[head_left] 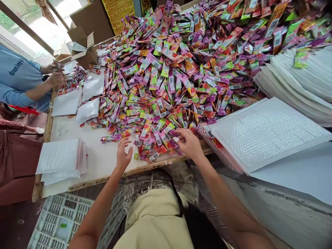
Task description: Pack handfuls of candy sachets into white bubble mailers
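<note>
A huge heap of small, bright snack packets (pixel 166 79) in pink, green, purple and orange wrappers covers most of the table. At the near edge of the heap, my right hand (pixel 189 142) touches the packets with its fingers bent and apart; no packet shows clearly in its grasp. My left hand (pixel 123 154) hovers over the white tabletop (pixel 100 159), just left of the heap's front part, its thumb and fingers apart and nothing in them. Between my two hands lies a small cluster of packets (pixel 157 138), close to the wooden table edge.
White bubble mailers (pixel 269 131) are stacked at the right, below another thick white pile (pixel 306 79). More mailers (pixel 58 157) lie at the left corner. A co-worker in a blue top (pixel 20 76) handles packets near an open cardboard box (pixel 85 52). A plastic crate (pixel 62 221) stands below.
</note>
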Demonstrator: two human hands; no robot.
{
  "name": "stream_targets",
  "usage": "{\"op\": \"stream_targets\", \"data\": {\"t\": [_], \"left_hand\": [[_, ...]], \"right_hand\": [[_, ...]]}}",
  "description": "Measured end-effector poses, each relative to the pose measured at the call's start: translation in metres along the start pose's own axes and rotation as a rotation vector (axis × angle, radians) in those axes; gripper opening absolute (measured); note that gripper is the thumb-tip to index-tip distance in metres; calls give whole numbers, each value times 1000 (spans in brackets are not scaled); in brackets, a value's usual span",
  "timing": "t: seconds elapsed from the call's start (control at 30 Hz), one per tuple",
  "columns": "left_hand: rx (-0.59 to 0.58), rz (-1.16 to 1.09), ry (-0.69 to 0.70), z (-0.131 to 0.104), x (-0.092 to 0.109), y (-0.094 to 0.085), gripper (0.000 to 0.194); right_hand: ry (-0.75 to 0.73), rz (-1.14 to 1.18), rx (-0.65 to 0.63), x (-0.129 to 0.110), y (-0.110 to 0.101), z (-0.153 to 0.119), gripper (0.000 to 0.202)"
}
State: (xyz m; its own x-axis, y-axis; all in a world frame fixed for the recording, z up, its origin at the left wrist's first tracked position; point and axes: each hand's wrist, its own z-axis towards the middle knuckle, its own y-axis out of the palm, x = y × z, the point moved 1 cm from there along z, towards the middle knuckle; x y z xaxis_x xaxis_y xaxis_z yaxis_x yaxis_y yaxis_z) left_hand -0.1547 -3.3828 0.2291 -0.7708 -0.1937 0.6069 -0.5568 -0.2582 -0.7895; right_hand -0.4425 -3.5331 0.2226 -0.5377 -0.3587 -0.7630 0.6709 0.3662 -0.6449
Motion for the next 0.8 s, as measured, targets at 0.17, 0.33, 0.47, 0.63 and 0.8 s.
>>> {"op": "stream_targets", "data": {"t": [0.17,0.33,0.47,0.63,0.8], "left_hand": [[-372,239,185,14,18,49,97],[-346,316,134,85,24,85,85],[-248,274,188,118,26,90,75],[-235,200,290,97,17,77,63],[-147,-10,295,41,-16,32,39]], "right_hand": [[-116,-360,-262,-13,42,-1,85],[-70,-341,-250,11,51,54,79],[-65,-221,-221,22,43,87,77],[-127,-144,-343,17,39,72,79],[-157,35,-250,11,25,37,76]]}}
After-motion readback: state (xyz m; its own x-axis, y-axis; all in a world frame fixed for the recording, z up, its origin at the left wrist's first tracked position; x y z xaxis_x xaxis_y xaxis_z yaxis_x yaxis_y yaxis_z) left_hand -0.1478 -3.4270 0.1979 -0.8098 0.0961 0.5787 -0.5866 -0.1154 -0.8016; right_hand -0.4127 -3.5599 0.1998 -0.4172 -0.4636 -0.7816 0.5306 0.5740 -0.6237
